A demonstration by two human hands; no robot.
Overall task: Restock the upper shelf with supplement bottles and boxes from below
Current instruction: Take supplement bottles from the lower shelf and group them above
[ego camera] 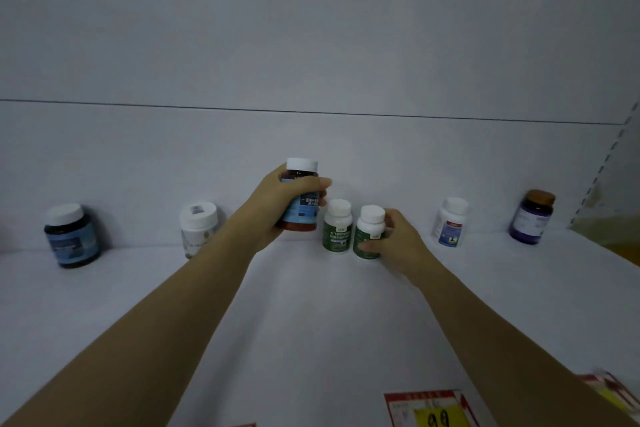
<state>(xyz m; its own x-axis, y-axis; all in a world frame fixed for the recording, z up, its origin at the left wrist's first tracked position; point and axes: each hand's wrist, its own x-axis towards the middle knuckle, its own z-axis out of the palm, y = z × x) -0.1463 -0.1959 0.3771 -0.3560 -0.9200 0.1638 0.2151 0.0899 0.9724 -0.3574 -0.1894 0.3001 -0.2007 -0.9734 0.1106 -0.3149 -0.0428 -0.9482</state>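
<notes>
My left hand (277,204) grips an amber bottle (300,215) with a blue label and white cap, near the back of the white upper shelf (311,322). My right hand (394,239) holds a small green bottle (369,236) with a white cap, standing on the shelf. A second matching green bottle (337,229) stands just left of it, between the two held bottles.
Along the back wall stand a dark blue-labelled jar (71,236) at far left, a white bottle (198,229), a white bottle with a blue label (450,224) and a purple bottle with a brown cap (531,217). Red-and-yellow price tags (429,409) line the front edge.
</notes>
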